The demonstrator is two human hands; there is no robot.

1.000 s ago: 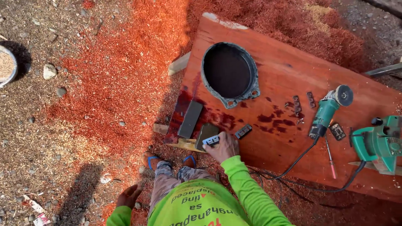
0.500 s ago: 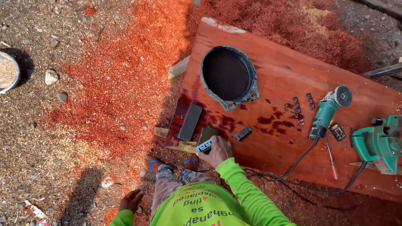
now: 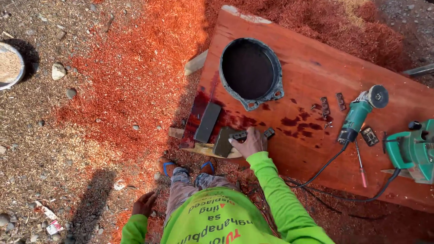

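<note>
The right hand point(image 3: 251, 143) is resting at the near edge of the red plank point(image 3: 316, 77), its fingers lying spread on a small dark block point(image 3: 224, 141) — long axis running away from the edge. The left hand point(image 3: 143, 204) is hanging loosely curled, holding nothing, well apart over the ground.

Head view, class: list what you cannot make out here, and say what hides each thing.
- Right hand: its palm covers the small dark object under it; grip unclear.
- Green power tool: cut off by the right edge.
- Left hand: hangs over the ground; whether it holds anything is unclear.
- Small metal pieces on the red plank: too small to identify.
</note>
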